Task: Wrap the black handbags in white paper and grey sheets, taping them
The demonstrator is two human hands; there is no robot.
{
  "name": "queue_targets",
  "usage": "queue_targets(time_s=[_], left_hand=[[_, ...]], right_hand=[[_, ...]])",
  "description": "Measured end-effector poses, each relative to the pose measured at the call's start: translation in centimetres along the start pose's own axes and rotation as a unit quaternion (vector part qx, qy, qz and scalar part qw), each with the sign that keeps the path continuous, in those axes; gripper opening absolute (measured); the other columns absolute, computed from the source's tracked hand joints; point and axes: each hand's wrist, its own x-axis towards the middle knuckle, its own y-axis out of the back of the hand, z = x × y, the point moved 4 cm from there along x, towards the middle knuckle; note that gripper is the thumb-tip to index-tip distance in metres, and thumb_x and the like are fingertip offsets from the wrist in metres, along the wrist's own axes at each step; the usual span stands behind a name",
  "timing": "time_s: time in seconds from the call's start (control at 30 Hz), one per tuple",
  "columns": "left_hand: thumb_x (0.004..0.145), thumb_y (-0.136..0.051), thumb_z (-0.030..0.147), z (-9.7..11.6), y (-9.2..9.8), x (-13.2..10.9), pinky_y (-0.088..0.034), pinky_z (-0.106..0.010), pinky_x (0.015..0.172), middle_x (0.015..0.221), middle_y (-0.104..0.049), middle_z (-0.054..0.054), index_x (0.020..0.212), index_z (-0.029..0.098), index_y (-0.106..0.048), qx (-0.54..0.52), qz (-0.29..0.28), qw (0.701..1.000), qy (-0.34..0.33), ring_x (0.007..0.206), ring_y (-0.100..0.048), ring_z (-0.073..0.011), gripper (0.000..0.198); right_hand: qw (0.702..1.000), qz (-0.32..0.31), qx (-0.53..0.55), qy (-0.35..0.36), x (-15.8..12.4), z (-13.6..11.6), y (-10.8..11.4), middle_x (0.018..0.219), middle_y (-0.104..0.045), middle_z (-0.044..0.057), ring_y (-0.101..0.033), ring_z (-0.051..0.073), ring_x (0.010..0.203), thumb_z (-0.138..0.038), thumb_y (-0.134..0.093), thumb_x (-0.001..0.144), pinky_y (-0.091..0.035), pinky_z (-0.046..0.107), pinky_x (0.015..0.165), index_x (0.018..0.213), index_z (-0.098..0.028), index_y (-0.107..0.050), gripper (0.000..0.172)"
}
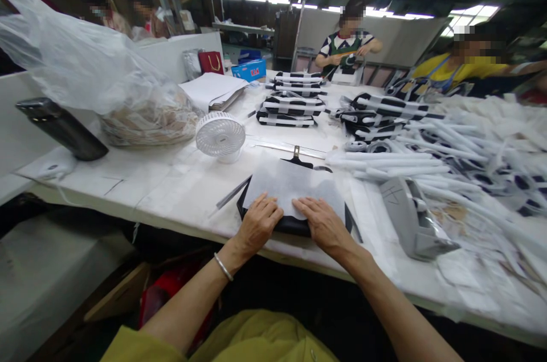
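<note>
In front of me at the table's near edge lies a black handbag (pixel 294 226) with a metal clasp piece (pixel 296 151) at its far side. A thin whitish sheet (pixel 294 177) covers its upper face. My left hand (pixel 260 216) lies on the sheet's left half, fingers stretched out. On the right half rests my right hand (pixel 320 218), its fingers flat and pointing inward. Both palms come down over the bag's near edge, and neither hand grips anything. A dark strip (pixel 233 192) sticks out at the bag's left side.
A small white fan (pixel 220 137) stands beyond my left hand. Farther left are a dark flask (pixel 64 128) and a big plastic bag (pixel 141 100). Wrapped black-and-white bundles (pixel 293 105) are stacked ahead. To the right sit a grey tape dispenser (pixel 404 216) and white-wrapped straps (pixel 397 162). Co-workers (pixel 350 45) work opposite.
</note>
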Motion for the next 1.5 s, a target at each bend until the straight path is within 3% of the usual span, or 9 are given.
queue_targets(time_s=[0.23,0.47,0.57,0.7,0.83,1.0,1.3,1.4,1.5], left_hand=[[0.100,-0.041,0.008,-0.1,0.2,-0.9,-0.040,-0.043,0.116,0.120,-0.066,-0.011,0.106,0.016,-0.063,-0.033,0.048,0.998,-0.025,0.127,-0.054,-0.0200,0.024],[0.103,-0.038,0.021,-0.1,0.5,0.9,-0.043,-0.041,0.108,0.097,-0.069,-0.006,0.097,0.018,-0.061,-0.068,-0.111,0.991,0.041,0.097,-0.065,-0.0188,0.023],[0.104,-0.037,0.029,-0.2,0.6,2.4,-0.052,-0.039,0.086,0.086,-0.067,-0.006,0.094,0.018,-0.060,-0.022,-0.196,0.975,0.105,0.085,-0.066,-0.0230,0.027],[0.099,-0.047,0.019,0.2,-0.1,4.3,-0.049,-0.034,0.066,0.083,-0.067,-0.008,0.100,0.017,-0.060,0.006,-0.234,0.963,0.134,0.078,-0.066,-0.0264,0.013],[0.095,-0.050,0.011,1.1,-1.1,5.2,-0.048,-0.034,0.071,0.086,-0.065,-0.010,0.093,0.017,-0.060,-0.010,-0.239,0.967,0.087,0.089,-0.064,-0.0274,0.012],[0.096,-0.047,0.011,0.8,-1.6,4.6,-0.046,-0.038,0.082,0.093,-0.063,-0.008,0.095,0.018,-0.058,-0.032,-0.215,0.974,0.069,0.094,-0.060,-0.0258,0.013],[0.093,-0.057,0.016,-0.6,-2.3,3.1,-0.045,-0.033,0.081,0.095,-0.061,-0.002,0.093,0.021,-0.055,-0.092,-0.177,0.973,0.119,0.092,-0.055,-0.0214,0.005],[0.092,-0.058,0.015,-0.7,-2.6,2.9,-0.044,-0.034,0.083,0.095,-0.061,-0.002,0.093,0.021,-0.056,-0.105,-0.169,0.971,0.134,0.093,-0.055,-0.0213,0.006],[0.092,-0.060,0.016,-0.8,-2.9,2.7,-0.044,-0.033,0.084,0.095,-0.062,-0.002,0.095,0.021,-0.058,-0.114,-0.160,0.969,0.148,0.093,-0.056,-0.0209,0.006]], right_hand=[[0.999,0.000,0.041,0.013,-0.3,-0.2,0.9,0.145,-0.054,0.007,-0.049,0.024,0.135,-0.008,-0.046,0.088,-0.036,0.049,0.116,0.143,-0.026,-0.052,0.059],[0.999,-0.004,0.052,-0.004,-0.4,-1.0,0.9,0.146,-0.053,0.009,-0.046,0.030,0.137,-0.042,-0.056,0.096,-0.031,0.054,0.117,0.142,-0.024,-0.054,0.049],[0.995,-0.011,0.091,-0.035,-0.2,-0.9,0.4,0.143,-0.056,0.006,-0.045,0.027,0.138,-0.041,-0.044,0.101,-0.029,0.055,0.118,0.138,-0.026,-0.057,0.042],[0.983,0.018,0.157,-0.094,0.5,-0.5,-0.3,0.128,-0.068,0.003,-0.054,0.024,0.129,-0.035,-0.037,0.104,-0.032,0.051,0.115,0.123,-0.028,-0.068,0.037],[0.974,0.050,0.149,-0.162,0.9,-0.3,-0.7,0.101,-0.074,0.002,-0.063,0.024,0.099,-0.036,-0.054,0.097,-0.045,0.041,0.094,0.105,-0.031,-0.076,0.024],[0.980,0.061,0.075,-0.176,1.3,-0.8,-0.3,0.086,-0.073,0.003,-0.062,0.023,0.086,-0.036,-0.062,0.093,-0.042,0.038,0.085,0.097,-0.031,-0.078,0.017],[0.990,-0.086,-0.055,-0.102,4.8,-3.0,1.5,0.082,-0.076,0.010,-0.070,0.026,0.081,-0.017,-0.059,0.090,-0.046,0.035,0.074,0.086,-0.024,-0.077,0.019],[0.983,-0.124,0.012,-0.135,4.9,-2.1,1.0,0.084,-0.077,0.009,-0.071,0.026,0.081,-0.018,-0.060,0.088,-0.047,0.032,0.067,0.087,-0.025,-0.078,0.019],[0.969,-0.104,0.159,-0.160,4.1,-0.8,0.4,0.087,-0.077,0.003,-0.071,0.022,0.083,-0.026,-0.062,0.088,-0.048,0.029,0.070,0.090,-0.027,-0.078,0.016]])
